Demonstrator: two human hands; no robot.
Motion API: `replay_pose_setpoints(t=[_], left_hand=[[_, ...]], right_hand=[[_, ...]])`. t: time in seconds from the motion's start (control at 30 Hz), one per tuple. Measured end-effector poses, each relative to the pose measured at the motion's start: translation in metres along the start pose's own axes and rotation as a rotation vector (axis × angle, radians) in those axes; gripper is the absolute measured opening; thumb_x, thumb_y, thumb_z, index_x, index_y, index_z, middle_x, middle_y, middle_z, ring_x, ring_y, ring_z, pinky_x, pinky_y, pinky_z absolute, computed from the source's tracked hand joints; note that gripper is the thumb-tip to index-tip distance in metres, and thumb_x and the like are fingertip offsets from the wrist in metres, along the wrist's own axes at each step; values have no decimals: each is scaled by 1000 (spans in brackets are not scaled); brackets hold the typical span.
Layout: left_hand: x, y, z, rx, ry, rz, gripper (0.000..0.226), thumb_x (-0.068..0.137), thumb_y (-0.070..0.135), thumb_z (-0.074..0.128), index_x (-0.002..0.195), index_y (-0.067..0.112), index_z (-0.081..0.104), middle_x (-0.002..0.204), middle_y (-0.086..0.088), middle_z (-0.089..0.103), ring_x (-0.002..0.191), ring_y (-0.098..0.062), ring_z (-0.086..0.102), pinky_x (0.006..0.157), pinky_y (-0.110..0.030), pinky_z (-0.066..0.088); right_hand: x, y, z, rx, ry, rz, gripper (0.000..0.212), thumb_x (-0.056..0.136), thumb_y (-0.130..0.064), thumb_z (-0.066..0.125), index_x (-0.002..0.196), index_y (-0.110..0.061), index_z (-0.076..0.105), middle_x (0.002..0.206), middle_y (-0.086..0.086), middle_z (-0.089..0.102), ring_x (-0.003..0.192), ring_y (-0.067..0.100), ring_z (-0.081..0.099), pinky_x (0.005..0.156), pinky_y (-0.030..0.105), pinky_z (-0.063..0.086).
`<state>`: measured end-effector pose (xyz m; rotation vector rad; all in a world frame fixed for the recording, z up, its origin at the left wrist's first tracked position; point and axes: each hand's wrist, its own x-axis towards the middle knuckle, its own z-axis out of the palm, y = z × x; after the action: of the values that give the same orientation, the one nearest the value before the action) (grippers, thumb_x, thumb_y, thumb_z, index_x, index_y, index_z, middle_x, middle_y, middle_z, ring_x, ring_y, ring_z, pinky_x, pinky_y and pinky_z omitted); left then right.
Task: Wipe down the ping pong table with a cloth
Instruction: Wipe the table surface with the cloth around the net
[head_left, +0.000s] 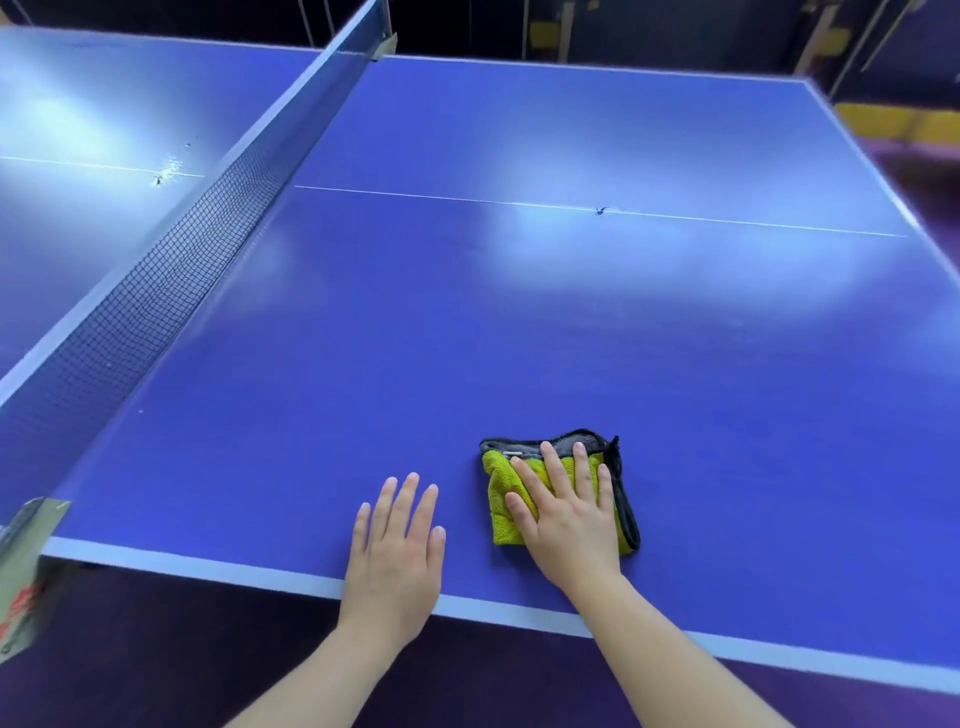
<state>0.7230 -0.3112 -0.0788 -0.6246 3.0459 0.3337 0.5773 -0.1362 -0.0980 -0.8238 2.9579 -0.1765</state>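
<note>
My right grip (566, 519) spread flat, pressing folded yellow-green microfibre cloth with grey edging (498, 527) onto blue ping pong worktop (519, 338), near front edge. My left grip (396, 545) spread flat on worktop, just left of cloth, apart.

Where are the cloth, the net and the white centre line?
cloth (497, 514): head view, on its uncovered yellow left part.
net (171, 265): head view, on the black mesh about midway along.
white centre line (519, 204): head view, on its middle stretch.
</note>
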Motion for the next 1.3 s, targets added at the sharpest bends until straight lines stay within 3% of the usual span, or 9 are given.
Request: replay_pose_setpoints(t=[0.37, 0.5, 0.7, 0.87, 1.0, 1.3], left_hand=[[6, 107, 30, -13, 10, 114, 57, 105, 40, 21, 145, 15, 53, 155, -6, 44, 146, -28, 37, 115, -51, 27], [6, 167, 47, -26, -25, 118, 64, 107, 43, 9, 145, 16, 52, 156, -6, 44, 147, -28, 36, 115, -51, 26], [8, 275, 70, -33, -2, 170, 54, 102, 38, 29, 145, 16, 53, 156, -6, 43, 147, -27, 37, 114, -51, 27], [10, 353, 88, -30, -17, 232, 55, 105, 40, 22, 146, 18, 52, 157, -4, 42, 147, -27, 35, 114, -51, 27], [13, 414, 102, -29, -28, 277, 53, 102, 38, 30, 144, 17, 55, 156, -4, 44, 147, -27, 36, 114, -51, 28], [5, 521, 127, -14, -58, 418, 52, 103, 38, 29, 145, 19, 53, 156, -3, 43, 148, -26, 35, 113, -51, 27]], right_hand=[[-20, 105, -9, 10, 38, 32, 59, 100, -70, 14, 147, -46, 42, 160, -4, 36, 152, 32, 18, 121, 58, 14], [-32, 170, -16, 3, 27, 57, 60, 100, -70, 12, 149, -47, 38, 162, -5, 32, 153, 31, 15, 121, 57, 12], [-52, 275, -31, -16, 17, 83, 59, 100, -70, 13, 149, -47, 37, 162, -5, 32, 154, 30, 14, 122, 56, 12], [-69, 359, -44, -18, 15, 114, 59, 101, -69, 14, 149, -47, 38, 161, -5, 34, 153, 30, 17, 121, 55, 13], [-89, 429, -52, -40, 7, 168, 59, 100, -69, 13, 149, -47, 38, 161, -5, 34, 153, 30, 17, 121, 56, 14], [-135, 550, -70, -40, 2, 327, 60, 99, -71, 11, 150, -49, 36, 162, -7, 32, 154, 27, 14, 122, 55, 13]])
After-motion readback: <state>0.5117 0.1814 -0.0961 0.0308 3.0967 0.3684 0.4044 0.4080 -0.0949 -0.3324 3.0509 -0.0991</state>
